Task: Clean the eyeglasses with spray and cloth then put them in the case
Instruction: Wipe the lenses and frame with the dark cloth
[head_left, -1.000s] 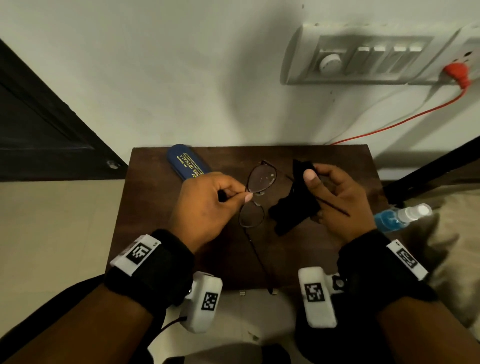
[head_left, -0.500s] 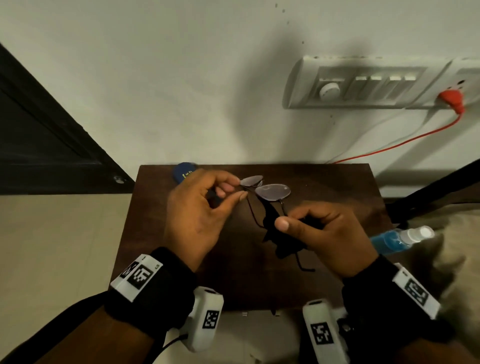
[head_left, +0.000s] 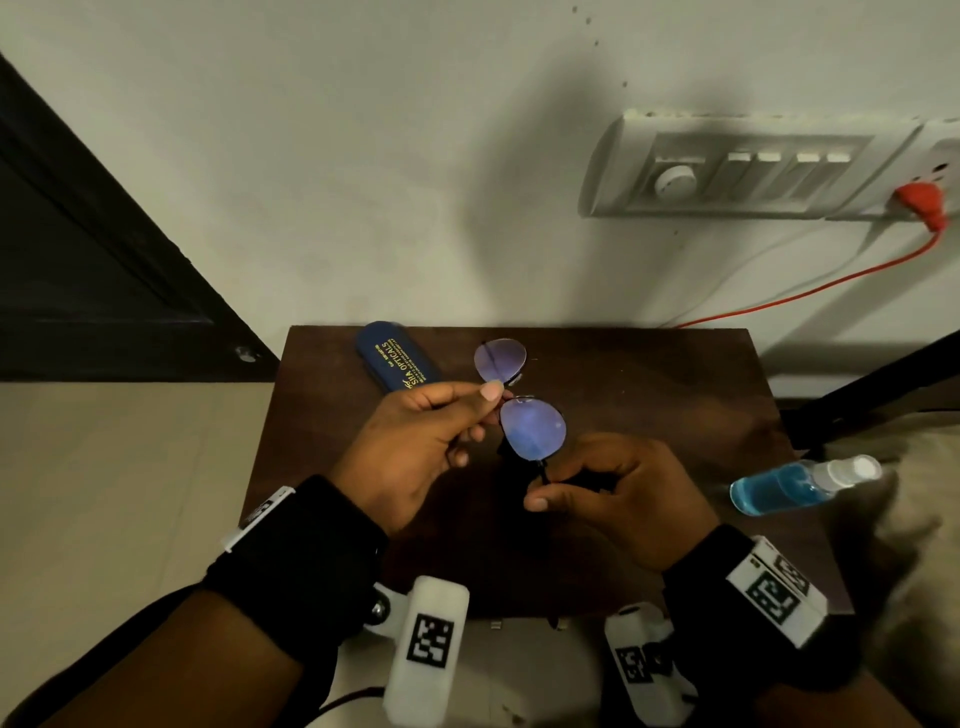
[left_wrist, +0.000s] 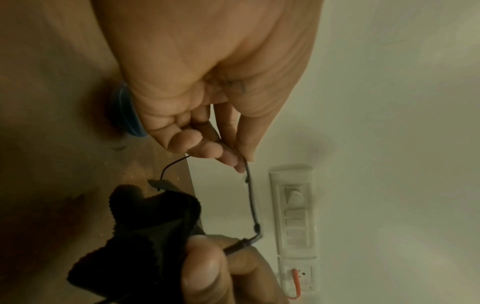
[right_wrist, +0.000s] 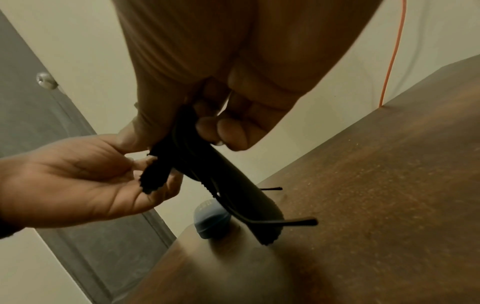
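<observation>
A dark blue glasses case (head_left: 397, 357), gold-lettered "OPTICALS", is lying on the brown wooden table (head_left: 649, 395). My left hand (head_left: 415, 447) is pinching the thin-framed round eyeglasses (head_left: 532, 428), now lifted lens-up, while my right hand (head_left: 618, 499) is gripping their temple and the black cloth (left_wrist: 145, 232); a blue spray bottle (head_left: 789, 486) is lying rightmost.

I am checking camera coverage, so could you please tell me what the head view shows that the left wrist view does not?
Only the head view shows the spray bottle, the gold print on the blue case and both lenses of the eyeglasses. Only the left wrist view shows the black cloth clearly, bunched in the right hand. Both show the left hand pinching the frame, the table and the wall switch panel.
</observation>
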